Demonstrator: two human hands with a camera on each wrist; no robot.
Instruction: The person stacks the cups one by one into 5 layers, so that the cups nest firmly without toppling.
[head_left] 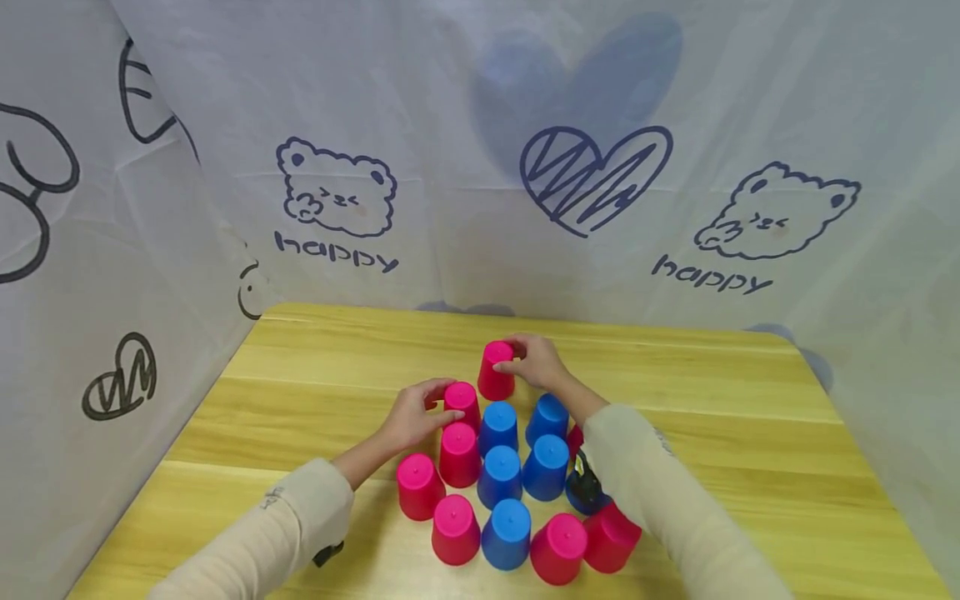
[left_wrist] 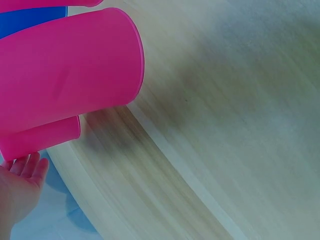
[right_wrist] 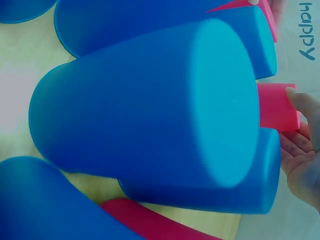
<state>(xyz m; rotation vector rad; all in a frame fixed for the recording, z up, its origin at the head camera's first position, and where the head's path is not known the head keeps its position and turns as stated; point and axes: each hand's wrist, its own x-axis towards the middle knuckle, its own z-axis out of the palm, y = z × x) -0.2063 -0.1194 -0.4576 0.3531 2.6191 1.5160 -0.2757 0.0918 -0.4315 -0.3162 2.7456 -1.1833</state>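
With thumb in front and fingers behind, my left hand [head_left: 414, 415] grips a pink cup [head_left: 461, 402] standing upside down at the far end of the left column. My right hand [head_left: 538, 362] pinches another upside-down pink cup [head_left: 495, 375], farther back and slightly to the right. In the right wrist view, the thumb of that hand [right_wrist: 302, 170] lies against its pink cup [right_wrist: 277, 106], partly hidden behind blue cups. The left wrist view has my left hand [left_wrist: 22, 190] at a pink cup [left_wrist: 45, 137], behind a nearer, larger pink one [left_wrist: 75, 70].
Several upside-down blue cups [head_left: 500, 477] and pink cups [head_left: 456, 529] stand close together nearer me. At front right a pink cup [head_left: 611, 537] leans, and my right sleeve [head_left: 660, 483] covers part of the group. Behind the wooden table [head_left: 337, 350] hangs a printed white cloth [head_left: 450, 150].
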